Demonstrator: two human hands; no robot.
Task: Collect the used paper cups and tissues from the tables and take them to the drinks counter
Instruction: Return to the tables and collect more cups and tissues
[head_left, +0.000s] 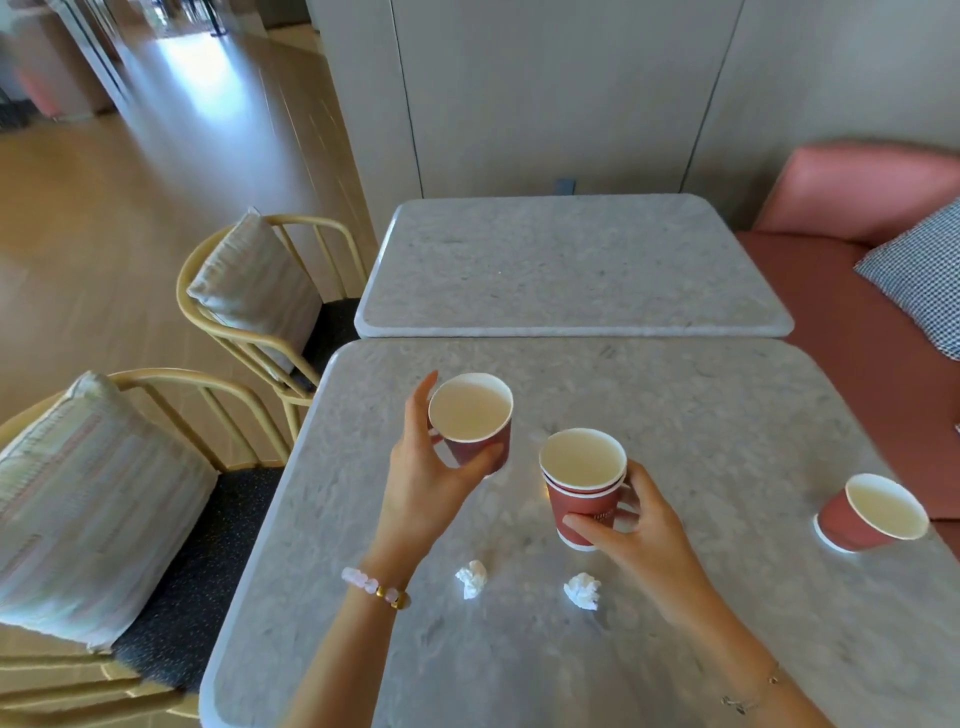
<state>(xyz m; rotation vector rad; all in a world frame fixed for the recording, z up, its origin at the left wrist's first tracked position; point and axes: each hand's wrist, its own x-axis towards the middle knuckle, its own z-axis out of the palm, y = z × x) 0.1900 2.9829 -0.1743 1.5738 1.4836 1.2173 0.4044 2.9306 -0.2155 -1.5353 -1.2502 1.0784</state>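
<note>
Left hand (431, 483) curls around one red cup (470, 421), held over the table (701, 415) centre; cup empty. Right hand (644, 525) grips a stack (584, 488) of nested red cups just beside it; top one empty. Third cup (872, 514), empty, at right edge. Two crumpled tissues (472, 578) (583, 590) lie nearer the front edge, between the forearms.

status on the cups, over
Left hand holds one cup, right hand holds the stacked cups. Loose cup and two tissues lie on the table. Nothing blocking them.
</note>
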